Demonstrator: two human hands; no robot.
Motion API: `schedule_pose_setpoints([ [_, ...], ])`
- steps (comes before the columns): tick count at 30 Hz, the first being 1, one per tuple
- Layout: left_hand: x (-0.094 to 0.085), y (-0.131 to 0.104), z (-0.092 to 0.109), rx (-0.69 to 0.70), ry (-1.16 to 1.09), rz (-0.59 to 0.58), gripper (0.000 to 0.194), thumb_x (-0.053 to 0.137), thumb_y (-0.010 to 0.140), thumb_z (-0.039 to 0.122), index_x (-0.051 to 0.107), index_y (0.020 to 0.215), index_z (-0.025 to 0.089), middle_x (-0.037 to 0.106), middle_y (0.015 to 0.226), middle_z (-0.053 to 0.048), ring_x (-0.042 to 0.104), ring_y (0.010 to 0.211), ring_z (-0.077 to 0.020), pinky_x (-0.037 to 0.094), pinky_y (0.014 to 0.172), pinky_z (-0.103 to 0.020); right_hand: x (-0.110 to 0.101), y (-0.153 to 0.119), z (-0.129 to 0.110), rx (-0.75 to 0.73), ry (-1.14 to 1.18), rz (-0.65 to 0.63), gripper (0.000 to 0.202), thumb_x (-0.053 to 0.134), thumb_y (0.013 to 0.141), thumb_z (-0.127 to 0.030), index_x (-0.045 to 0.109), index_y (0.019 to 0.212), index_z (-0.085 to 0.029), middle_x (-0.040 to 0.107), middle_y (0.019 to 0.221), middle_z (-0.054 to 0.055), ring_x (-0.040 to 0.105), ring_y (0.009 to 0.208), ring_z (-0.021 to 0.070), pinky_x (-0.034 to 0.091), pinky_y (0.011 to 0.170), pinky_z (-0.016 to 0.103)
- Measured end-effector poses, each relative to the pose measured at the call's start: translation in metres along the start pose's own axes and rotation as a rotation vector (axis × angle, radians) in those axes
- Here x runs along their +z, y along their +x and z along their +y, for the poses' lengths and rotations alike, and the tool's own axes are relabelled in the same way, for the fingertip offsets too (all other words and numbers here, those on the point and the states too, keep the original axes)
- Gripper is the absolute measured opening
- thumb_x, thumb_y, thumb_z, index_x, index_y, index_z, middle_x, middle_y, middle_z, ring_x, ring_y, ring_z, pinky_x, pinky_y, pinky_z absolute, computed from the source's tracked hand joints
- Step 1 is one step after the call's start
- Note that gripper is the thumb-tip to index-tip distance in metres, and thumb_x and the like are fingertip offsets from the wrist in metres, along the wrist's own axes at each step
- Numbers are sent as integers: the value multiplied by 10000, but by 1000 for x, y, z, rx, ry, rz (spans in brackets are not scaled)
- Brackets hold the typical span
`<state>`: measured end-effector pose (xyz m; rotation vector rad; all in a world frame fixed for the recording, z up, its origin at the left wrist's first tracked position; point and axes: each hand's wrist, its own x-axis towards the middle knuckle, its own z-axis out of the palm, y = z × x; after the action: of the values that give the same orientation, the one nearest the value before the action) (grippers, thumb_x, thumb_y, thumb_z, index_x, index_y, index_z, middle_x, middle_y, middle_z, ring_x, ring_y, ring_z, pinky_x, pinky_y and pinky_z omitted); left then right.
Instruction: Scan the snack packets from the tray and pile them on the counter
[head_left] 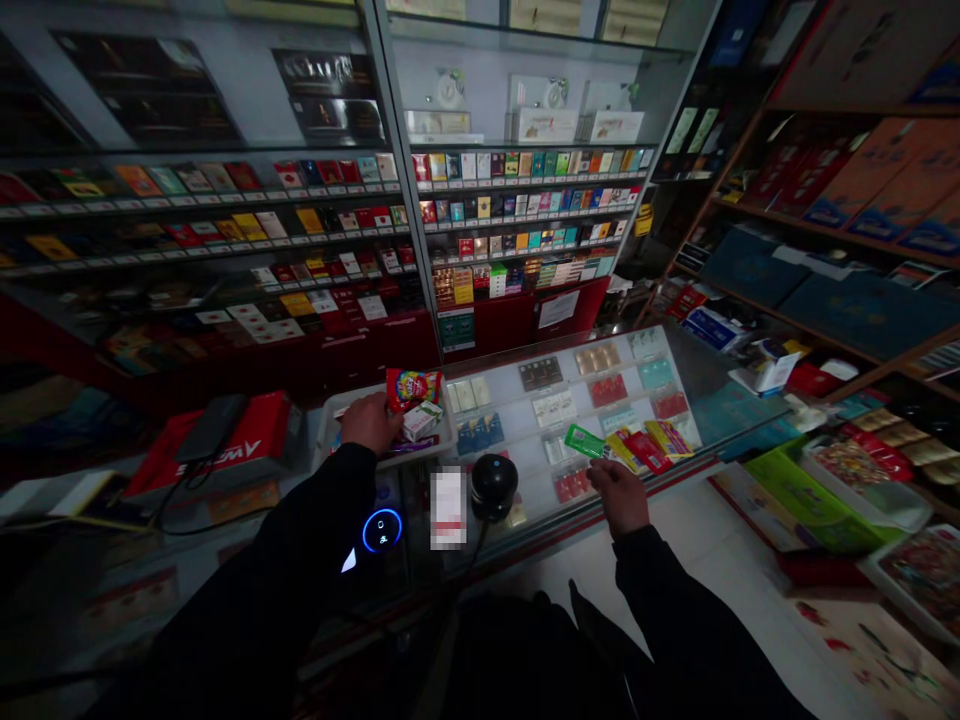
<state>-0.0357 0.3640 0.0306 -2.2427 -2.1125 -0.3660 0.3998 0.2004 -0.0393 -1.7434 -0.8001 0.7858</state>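
Observation:
My left hand (371, 424) is over a white tray (324, 440) on the counter. Its fingers are closed at the left edge of a red candy bag (414, 389) with colourful print. A small white-and-green box (422, 421) and a purple packet (411, 447) lie in the tray beside it. My right hand (621, 494) pinches the near end of a slim green packet (583, 440) above the glass counter. Just right of that packet lie yellow packets (669, 439) and a red packet (648, 451), side by side on the glass.
A black dome-shaped scanner (494, 486) stands on the glass counter (540, 530), near a blurred-out white rectangle (448, 508). A glowing blue ring (382, 531) is at left. A red box (262, 440) carries a black device. Cigarette shelves (517, 183) rise behind; bins (847, 480) stand right.

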Motion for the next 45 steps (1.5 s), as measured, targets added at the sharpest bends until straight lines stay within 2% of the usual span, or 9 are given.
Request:
schedule_pose_setpoints([
  [3,-13,-5,16,-53,-258,87,391,619,831,483,662,1092,195,716,898,-102,658,844,-273,458,760,-360,15,4,-14,-33,18,-53,354,702,657,-410,743,902,-157,715,761,40,627,712,206,506,736,348],
  [7,-22,-15,41,-110,-777,142,473,702,778,480,622,1143,190,709,928,-63,658,783,-200,502,746,-323,40,6,-36,-63,63,-156,349,688,679,-422,742,901,-159,728,784,55,638,739,209,507,740,350],
  [11,-32,-26,67,-180,-1213,93,527,766,719,482,616,1111,164,702,866,-48,664,748,-176,525,695,-296,64,1,-60,-141,63,-247,307,673,721,-413,748,894,-171,736,802,61,642,755,198,495,728,332],
  [15,-42,-37,87,-223,-1411,11,567,802,682,465,603,1127,176,739,937,-59,695,775,-182,553,724,-307,81,-5,-80,-132,89,-382,324,663,751,-415,755,947,-175,744,815,62,668,792,208,506,722,336],
  [22,-35,-46,102,-189,-1588,-117,580,821,686,402,591,1175,191,746,1047,-68,711,793,-177,575,739,-322,99,-11,-103,21,234,-470,462,690,734,-443,703,1103,-165,757,848,67,694,790,206,515,692,327],
  [27,-32,-50,110,-189,-1630,-212,610,846,660,381,594,1180,185,733,1120,-93,711,775,-176,578,698,-319,101,-12,-107,-77,294,-485,524,758,669,-364,683,1146,-161,712,748,11,647,694,170,498,674,309],
  [30,-29,-52,114,-201,-1640,-226,591,857,657,380,606,1149,172,745,1044,-87,710,783,-175,577,725,-317,99,-12,-105,-152,337,-498,611,773,632,-285,650,1219,-170,714,793,-2,632,693,150,504,704,305],
  [36,-15,-53,119,-228,-1615,-248,542,841,691,417,613,1118,174,749,926,-56,724,804,-181,577,803,-338,96,-11,-90,-240,239,-443,365,725,747,-350,729,1080,-200,727,856,24,650,749,166,523,741,315],
  [45,-3,-49,121,-249,-1512,-317,425,766,726,498,703,983,167,763,896,-81,737,871,-238,581,809,-372,86,-4,-84,-175,128,-317,384,616,833,-539,741,888,-180,670,648,23,583,556,156,488,576,293],
])
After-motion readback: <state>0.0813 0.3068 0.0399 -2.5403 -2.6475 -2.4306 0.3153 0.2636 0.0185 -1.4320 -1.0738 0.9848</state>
